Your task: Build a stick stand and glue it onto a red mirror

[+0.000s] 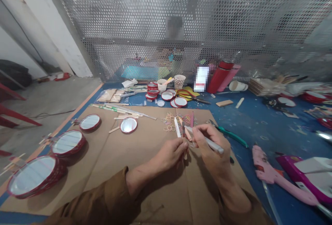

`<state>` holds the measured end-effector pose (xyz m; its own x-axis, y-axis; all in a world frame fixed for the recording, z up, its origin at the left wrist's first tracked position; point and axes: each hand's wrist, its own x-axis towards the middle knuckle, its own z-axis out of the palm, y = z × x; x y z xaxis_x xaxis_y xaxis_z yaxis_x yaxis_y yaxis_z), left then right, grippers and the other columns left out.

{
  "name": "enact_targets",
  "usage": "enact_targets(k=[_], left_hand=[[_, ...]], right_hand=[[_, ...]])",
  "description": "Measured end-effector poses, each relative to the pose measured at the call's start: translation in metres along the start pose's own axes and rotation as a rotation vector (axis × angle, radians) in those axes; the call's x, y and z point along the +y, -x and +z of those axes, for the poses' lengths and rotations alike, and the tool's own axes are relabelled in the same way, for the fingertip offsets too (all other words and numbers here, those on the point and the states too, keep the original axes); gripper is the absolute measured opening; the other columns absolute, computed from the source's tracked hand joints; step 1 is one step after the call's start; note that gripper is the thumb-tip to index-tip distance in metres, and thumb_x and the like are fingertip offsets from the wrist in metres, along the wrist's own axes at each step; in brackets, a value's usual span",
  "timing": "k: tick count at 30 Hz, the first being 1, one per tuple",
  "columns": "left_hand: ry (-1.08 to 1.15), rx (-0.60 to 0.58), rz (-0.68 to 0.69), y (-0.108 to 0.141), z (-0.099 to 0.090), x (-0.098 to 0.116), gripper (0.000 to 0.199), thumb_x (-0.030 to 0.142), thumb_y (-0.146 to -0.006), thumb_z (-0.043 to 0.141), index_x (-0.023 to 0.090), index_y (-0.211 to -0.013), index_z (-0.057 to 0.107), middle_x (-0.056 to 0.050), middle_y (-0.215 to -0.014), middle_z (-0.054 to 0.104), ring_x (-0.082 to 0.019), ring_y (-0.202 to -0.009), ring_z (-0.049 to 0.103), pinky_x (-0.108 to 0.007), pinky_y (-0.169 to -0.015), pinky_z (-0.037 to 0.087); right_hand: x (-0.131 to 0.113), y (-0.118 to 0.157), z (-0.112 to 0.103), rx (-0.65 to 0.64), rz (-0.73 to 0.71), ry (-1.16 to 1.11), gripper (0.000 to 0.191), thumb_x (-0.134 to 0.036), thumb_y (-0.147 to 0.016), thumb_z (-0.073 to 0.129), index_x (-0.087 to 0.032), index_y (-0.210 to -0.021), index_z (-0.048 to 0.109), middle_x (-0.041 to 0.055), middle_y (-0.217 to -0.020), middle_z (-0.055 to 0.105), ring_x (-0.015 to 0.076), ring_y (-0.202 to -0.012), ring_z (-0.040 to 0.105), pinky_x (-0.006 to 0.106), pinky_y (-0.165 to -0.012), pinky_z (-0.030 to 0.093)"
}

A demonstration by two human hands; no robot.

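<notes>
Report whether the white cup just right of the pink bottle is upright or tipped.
Tipped: the white cup lies on its side on the blue tabletop, its length running sideways.

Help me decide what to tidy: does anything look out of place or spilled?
One paper cup lies on its side, right of the red bottle; odd, because two other cups stand upright. No spill shows beside it. Rubber bands lie loose on the cardboard.

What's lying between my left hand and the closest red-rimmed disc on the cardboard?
Nothing but bare cardboard shows between your left hand and that red-rimmed disc, as seen in the head view.
</notes>
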<state>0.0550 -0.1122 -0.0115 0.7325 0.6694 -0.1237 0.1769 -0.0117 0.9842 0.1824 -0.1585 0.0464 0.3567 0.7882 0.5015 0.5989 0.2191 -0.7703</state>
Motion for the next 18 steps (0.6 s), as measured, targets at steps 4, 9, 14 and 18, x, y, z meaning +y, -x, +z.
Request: enact_targets(k=[4, 9, 14, 18], left_hand=[[0.027, -0.009, -0.001, 0.0004, 0.0004, 0.0013, 0.042, 0.051, -0.094, 0.033, 0.018, -0.073, 0.046, 0.001, -0.059, 0.050, -0.009, -0.054, 0.045, -0.021, -0.054, 0.036], [0.018, -0.001, -0.004, 0.0005, 0.0003, -0.0002, 0.040, 0.051, -0.094, 0.034, 0.018, -0.073, 0.045, 0.003, -0.059, 0.047, -0.009, -0.054, 0.044, -0.021, -0.054, 0.035], [0.003, -0.007, -0.006, -0.0001, -0.0005, -0.0024, 0.039, 0.049, -0.094, 0.033, 0.018, -0.073, 0.044, 0.004, -0.057, 0.045, -0.008, -0.051, 0.041, -0.021, -0.053, 0.033], [0.000, -0.017, -0.023, -0.0005, -0.0001, -0.0039, 0.039, 0.049, -0.094, 0.031, 0.018, -0.075, 0.046, 0.003, -0.057, 0.045, -0.008, -0.049, 0.040, -0.022, -0.051, 0.031]], right_hand=[[0.0006, 0.0004, -0.0015, 0.110, 0.040, -0.045, 0.021, -0.034, -0.088, 0.056, -0.019, -0.074, 0.058, -0.0039, -0.058, 0.058, 0.0091, -0.049, 0.051, 0.020, -0.049, 0.041], [0.0017, 0.0006, -0.0006, 0.058, 0.016, -0.001, 0.022, -0.034, -0.088, 0.057, -0.018, -0.073, 0.058, -0.0039, -0.058, 0.055, 0.0093, -0.051, 0.051, 0.021, -0.051, 0.041], [0.0008, -0.0007, 0.0003, 0.029, 0.013, 0.001, 0.022, -0.034, -0.088, 0.056, -0.019, -0.073, 0.058, -0.0036, -0.058, 0.056, 0.0094, -0.050, 0.051, 0.021, -0.049, 0.040], [-0.0010, -0.0018, 0.0004, 0.013, 0.019, 0.008, 0.022, -0.035, -0.088, 0.056, -0.019, -0.073, 0.058, -0.0029, -0.059, 0.057, 0.0102, -0.051, 0.052, 0.022, -0.051, 0.041]])
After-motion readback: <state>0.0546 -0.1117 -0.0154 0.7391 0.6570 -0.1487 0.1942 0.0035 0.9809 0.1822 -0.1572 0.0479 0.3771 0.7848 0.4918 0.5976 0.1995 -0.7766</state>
